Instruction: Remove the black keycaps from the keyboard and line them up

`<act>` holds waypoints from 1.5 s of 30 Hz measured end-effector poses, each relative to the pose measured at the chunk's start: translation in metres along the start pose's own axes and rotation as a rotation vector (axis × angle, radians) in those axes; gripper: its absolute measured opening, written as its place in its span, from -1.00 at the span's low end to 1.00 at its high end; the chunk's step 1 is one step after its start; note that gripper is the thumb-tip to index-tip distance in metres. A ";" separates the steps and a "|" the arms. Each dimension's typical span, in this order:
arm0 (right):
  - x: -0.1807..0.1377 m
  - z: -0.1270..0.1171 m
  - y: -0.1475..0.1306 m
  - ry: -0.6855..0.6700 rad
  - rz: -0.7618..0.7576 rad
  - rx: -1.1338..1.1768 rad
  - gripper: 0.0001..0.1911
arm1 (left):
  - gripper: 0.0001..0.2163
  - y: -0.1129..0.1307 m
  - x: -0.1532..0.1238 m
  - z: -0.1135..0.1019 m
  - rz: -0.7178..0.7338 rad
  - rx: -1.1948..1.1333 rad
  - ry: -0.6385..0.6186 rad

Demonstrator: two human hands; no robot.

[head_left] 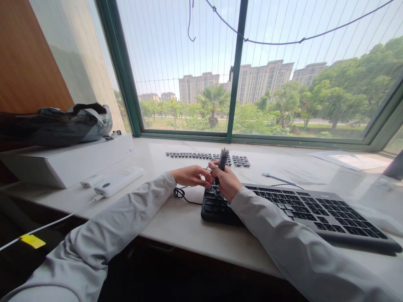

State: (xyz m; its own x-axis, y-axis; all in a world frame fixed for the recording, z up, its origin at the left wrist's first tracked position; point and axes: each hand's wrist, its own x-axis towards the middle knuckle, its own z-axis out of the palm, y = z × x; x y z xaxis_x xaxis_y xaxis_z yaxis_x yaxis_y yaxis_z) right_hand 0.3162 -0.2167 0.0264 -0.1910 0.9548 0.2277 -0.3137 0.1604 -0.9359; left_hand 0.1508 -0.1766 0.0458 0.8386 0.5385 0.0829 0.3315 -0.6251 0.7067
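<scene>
My right hand (227, 179) is wrapped round a dark, slim handheld tool (223, 158), held upright with small prongs at its top end. Its lower end points down at the left part of a black keyboard (296, 205). Close beside it, my left hand (192, 175) has its fingers bent together near the tool's lower end; what they pinch, if anything, is hidden. Many key positions on the keyboard show bare sockets, while some caps remain at the left end. Behind the hands, loose black keycaps (192, 155) lie in rows on the white tabletop (185, 222).
A thin blue-handled tool (280, 179) lies behind the keyboard. A black cable (180, 193) loops at its left. Further left are a white power bank (119, 182) and a white box (63, 163) with a dark bag (69, 126) on top. Papers (349, 160) lie by the window.
</scene>
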 end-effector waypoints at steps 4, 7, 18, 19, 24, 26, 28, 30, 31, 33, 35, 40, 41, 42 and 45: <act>0.001 -0.001 0.004 -0.025 0.000 -0.009 -0.52 | -0.76 -0.002 0.000 0.001 -0.030 -0.010 -0.014; 0.002 -0.002 0.006 -0.007 0.010 -0.020 -0.49 | -0.74 -0.003 -0.001 -0.001 -0.077 0.000 -0.016; 0.001 0.007 0.003 -0.070 -0.080 -0.158 -0.52 | -0.67 0.000 -0.004 0.001 -0.067 0.010 -0.061; 0.000 0.008 0.002 -0.088 -0.098 -0.175 -0.52 | -0.67 -0.002 -0.003 0.003 -0.057 0.020 -0.041; -0.007 0.011 -0.001 -0.140 -0.202 -0.249 -0.51 | -0.39 -0.008 -0.001 0.011 -0.168 -0.034 0.023; -0.009 0.011 -0.001 -0.118 -0.230 -0.281 -0.52 | -0.21 -0.008 -0.001 0.013 -0.185 -0.030 0.058; -0.010 0.011 0.000 -0.100 -0.265 -0.326 -0.55 | -0.15 -0.008 -0.001 0.015 -0.190 -0.024 0.085; -0.011 0.011 0.001 -0.092 -0.310 -0.379 -0.59 | -0.16 -0.008 -0.002 0.016 -0.197 -0.051 0.109; -0.011 0.011 0.001 -0.093 -0.333 -0.402 -0.62 | -0.18 -0.008 -0.002 0.017 -0.202 -0.073 0.120; -0.012 0.010 0.002 -0.092 -0.374 -0.429 -0.65 | -0.24 -0.009 -0.002 0.017 -0.210 -0.110 0.133; -0.012 0.010 0.002 -0.091 -0.398 -0.433 -0.67 | -0.31 -0.010 -0.001 0.018 -0.211 -0.124 0.138; -0.015 0.010 0.001 -0.104 -0.413 -0.425 -0.71 | -0.55 -0.016 0.000 0.019 -0.199 -0.107 0.149; -0.015 0.010 0.001 -0.110 -0.420 -0.432 -0.72 | -0.57 -0.017 0.000 0.018 -0.198 -0.097 0.148; -0.016 0.010 0.001 -0.117 -0.429 -0.438 -0.73 | -0.60 -0.018 0.000 0.018 -0.195 -0.088 0.149; -0.016 0.011 0.001 -0.136 -0.445 -0.440 -0.74 | -0.70 -0.016 0.000 0.018 -0.175 -0.077 0.152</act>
State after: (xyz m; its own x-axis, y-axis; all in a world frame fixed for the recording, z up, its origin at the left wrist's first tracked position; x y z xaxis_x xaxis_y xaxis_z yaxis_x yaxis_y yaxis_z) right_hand 0.3091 -0.2349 0.0244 -0.2554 0.7374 0.6253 0.0153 0.6497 -0.7600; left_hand 0.1530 -0.1765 0.0219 0.6946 0.7173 0.0550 0.4272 -0.4728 0.7707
